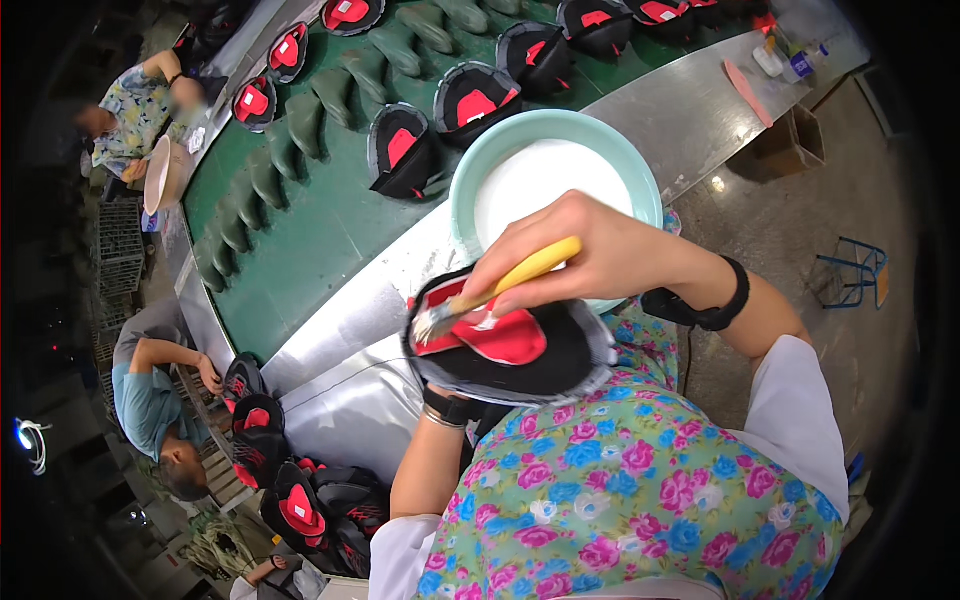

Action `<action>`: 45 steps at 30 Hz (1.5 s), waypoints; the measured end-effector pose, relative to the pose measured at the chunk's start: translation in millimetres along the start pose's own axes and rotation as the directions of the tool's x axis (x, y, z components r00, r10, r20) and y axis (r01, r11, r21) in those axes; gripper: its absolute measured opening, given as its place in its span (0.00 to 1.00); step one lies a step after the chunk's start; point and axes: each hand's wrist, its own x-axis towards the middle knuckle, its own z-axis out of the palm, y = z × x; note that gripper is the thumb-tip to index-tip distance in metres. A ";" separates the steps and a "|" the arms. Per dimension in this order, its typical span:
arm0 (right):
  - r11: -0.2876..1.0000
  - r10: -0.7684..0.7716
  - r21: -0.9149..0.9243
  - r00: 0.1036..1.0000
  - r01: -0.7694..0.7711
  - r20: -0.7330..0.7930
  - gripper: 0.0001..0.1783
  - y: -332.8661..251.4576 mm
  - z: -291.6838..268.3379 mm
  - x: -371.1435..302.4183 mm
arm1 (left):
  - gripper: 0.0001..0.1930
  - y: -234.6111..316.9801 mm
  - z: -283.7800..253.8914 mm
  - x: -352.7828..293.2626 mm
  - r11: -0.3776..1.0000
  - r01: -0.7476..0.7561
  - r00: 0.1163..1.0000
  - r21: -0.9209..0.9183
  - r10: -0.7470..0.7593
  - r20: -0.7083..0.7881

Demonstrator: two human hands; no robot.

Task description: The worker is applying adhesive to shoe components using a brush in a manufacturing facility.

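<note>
A black shoe upper [580, 370] with a red lining and a grey, frayed rim is tilted with its opening upward in front of me. My left hand [438, 393] supports it from below; the upper hides most of the fingers. My right hand [590, 235] is closed round the yellow handle of a brush [540, 262]. The pale bristles touch the inside of the upper near its left end. Just beyond my right hand stands a light green basin [470, 165] of white liquid.
Black-and-red shoe uppers [480, 105] and dark green shoe lasts [335, 95] line the green conveyor belt [330, 210]. More uppers [298, 505] are piled at lower left. Two co-workers [135, 120] [150, 390] sit at left. A blue-framed stool [855, 275] stands at right.
</note>
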 end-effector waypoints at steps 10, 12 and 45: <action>0.953 0.143 -0.236 0.970 -0.188 -0.196 0.07 34.0 2.9 -25.6 | 0.20 3.3 -3.6 -11.1 0.868 0.378 0.880 -0.322 -0.445 -0.165; 0.882 0.337 -0.226 0.889 -0.413 -0.310 0.07 38.8 4.7 -36.7 | 0.20 4.7 -8.4 -15.4 0.897 0.339 0.898 -0.282 -0.398 -0.186; 0.892 0.452 0.211 0.761 -0.400 -0.466 0.18 20.8 67.1 23.6 | 0.26 165.6 -134.9 -319.5 0.405 0.491 0.125 0.772 0.844 -0.522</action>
